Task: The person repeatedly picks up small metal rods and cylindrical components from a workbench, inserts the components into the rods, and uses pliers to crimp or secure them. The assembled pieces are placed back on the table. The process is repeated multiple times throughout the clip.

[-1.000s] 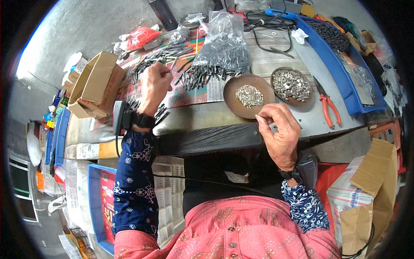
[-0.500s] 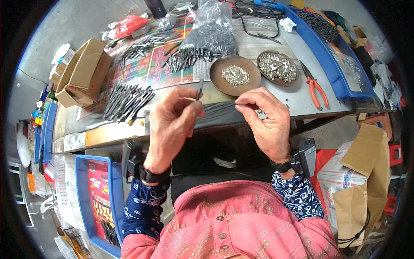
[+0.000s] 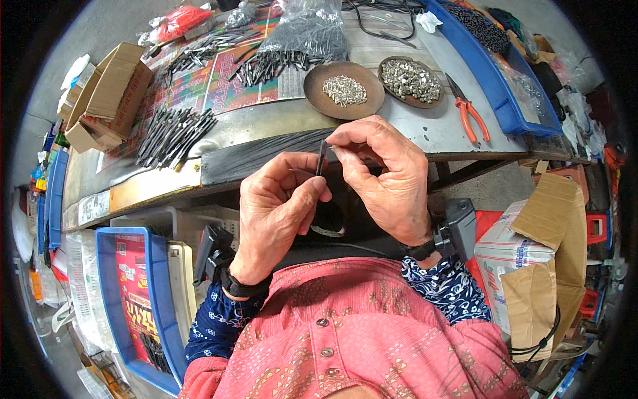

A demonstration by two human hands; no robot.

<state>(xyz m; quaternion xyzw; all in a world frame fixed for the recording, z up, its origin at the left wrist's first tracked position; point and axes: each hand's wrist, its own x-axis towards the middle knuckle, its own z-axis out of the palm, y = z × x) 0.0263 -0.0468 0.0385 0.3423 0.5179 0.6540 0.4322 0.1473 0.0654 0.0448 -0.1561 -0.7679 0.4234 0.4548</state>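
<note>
- Our left hand [image 3: 279, 213] pinches a thin black rod [image 3: 321, 159] upright.
- Our right hand [image 3: 389, 179] grips its top end.
- 2 dishes [image 3: 343, 90] sit on the bench [image 3: 266, 126].

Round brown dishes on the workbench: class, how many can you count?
2. One dish of small silver pieces sits behind the hands; the other dish lies right of it, beside the orange-handled pliers.
</note>
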